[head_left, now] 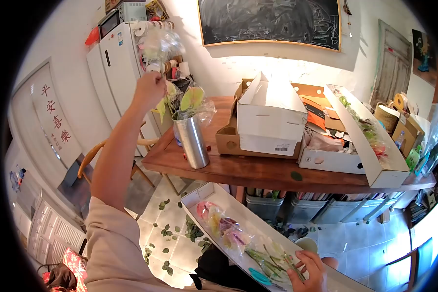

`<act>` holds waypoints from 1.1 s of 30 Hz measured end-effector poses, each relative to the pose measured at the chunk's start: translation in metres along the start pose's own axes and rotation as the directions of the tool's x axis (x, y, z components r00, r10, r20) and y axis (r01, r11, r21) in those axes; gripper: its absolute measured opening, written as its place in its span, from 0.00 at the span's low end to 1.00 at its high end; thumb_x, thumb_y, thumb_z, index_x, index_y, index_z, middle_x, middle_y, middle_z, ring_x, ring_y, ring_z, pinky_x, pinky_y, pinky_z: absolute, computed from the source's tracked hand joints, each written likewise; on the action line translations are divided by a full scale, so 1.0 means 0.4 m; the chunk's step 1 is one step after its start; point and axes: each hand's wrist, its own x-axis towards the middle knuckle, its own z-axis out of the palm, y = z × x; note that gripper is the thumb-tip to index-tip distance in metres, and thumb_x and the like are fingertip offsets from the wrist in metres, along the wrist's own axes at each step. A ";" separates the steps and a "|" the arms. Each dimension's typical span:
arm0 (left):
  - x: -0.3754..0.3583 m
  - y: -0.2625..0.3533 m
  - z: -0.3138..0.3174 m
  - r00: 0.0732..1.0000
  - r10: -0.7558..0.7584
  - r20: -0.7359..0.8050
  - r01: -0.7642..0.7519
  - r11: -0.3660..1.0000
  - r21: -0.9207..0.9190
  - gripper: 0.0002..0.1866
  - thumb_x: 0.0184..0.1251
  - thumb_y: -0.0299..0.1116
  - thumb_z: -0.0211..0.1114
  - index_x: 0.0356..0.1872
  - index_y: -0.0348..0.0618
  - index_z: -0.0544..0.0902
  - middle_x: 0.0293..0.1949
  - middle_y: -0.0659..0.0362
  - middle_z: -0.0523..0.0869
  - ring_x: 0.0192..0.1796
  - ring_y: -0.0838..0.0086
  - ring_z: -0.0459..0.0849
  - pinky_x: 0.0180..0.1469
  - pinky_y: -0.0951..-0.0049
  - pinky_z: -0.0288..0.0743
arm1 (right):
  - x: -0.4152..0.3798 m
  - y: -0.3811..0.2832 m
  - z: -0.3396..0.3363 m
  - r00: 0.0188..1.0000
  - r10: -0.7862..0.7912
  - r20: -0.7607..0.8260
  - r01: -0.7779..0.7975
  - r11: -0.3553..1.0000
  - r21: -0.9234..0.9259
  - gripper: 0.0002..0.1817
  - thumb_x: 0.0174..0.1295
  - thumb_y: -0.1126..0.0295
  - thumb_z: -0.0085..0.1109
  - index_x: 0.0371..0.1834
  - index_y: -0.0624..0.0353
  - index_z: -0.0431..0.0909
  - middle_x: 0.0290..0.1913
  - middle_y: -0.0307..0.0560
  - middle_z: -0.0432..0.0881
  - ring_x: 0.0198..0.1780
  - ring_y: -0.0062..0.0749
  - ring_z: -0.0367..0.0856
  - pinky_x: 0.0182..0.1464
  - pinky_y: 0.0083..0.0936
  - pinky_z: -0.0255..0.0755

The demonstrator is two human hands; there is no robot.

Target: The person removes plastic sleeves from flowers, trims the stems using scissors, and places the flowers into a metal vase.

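Note:
My left hand (151, 88) is raised and closed, apparently on a plastic-wrapped flower (159, 46) whose clear wrapping blurs above it. Beside and below this hand, a silver metal vase (192, 142) stands on the table with yellow-green flowers (192, 99) in clear wrapping. Low in view, my right hand (309, 273) curls its fingers around green flower stems (295, 268) in a long white box (199, 193). Pink and purple wrapped flowers (228, 231) lie in that box, with light-blue-handled scissors (260, 276) near the stems.
The wooden table (272, 171) carries a white carton (270, 124), an open box of packaging (321, 158) and another long flower box (379, 168). Cut leaves (194, 231) litter the tiled floor. A chair (90, 158) and a refrigerator (117, 63) stand at left; metal bins (309, 209) sit underneath.

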 end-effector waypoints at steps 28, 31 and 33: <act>-0.328 0.112 0.100 0.953 -0.101 0.286 0.012 0.955 0.296 0.34 0.70 0.42 0.68 0.70 0.32 0.69 0.54 0.30 0.84 0.58 0.38 0.85 0.65 0.47 0.76 | -0.026 0.005 0.005 0.999 0.019 -0.027 -0.017 0.996 0.083 0.26 0.58 0.83 0.71 0.62 0.62 0.81 0.62 0.53 0.82 0.48 0.39 0.85 0.45 0.30 0.81; -0.369 -0.039 0.219 0.967 -0.104 0.234 0.052 0.974 0.218 0.58 0.68 0.48 0.73 0.84 0.38 0.40 0.67 0.27 0.74 0.64 0.33 0.81 0.71 0.47 0.74 | -0.029 0.004 0.002 1.000 0.011 -0.012 -0.010 0.998 0.058 0.25 0.60 0.81 0.71 0.62 0.63 0.81 0.62 0.53 0.82 0.48 0.39 0.85 0.46 0.30 0.81; -0.371 -0.089 0.272 0.982 -0.130 0.140 0.111 0.984 0.139 0.68 0.63 0.51 0.77 0.85 0.41 0.29 0.74 0.27 0.65 0.69 0.33 0.76 0.74 0.47 0.71 | -0.026 0.001 -0.001 1.000 0.025 0.015 -0.026 0.998 0.056 0.24 0.60 0.80 0.72 0.62 0.63 0.81 0.62 0.53 0.82 0.47 0.38 0.85 0.46 0.30 0.81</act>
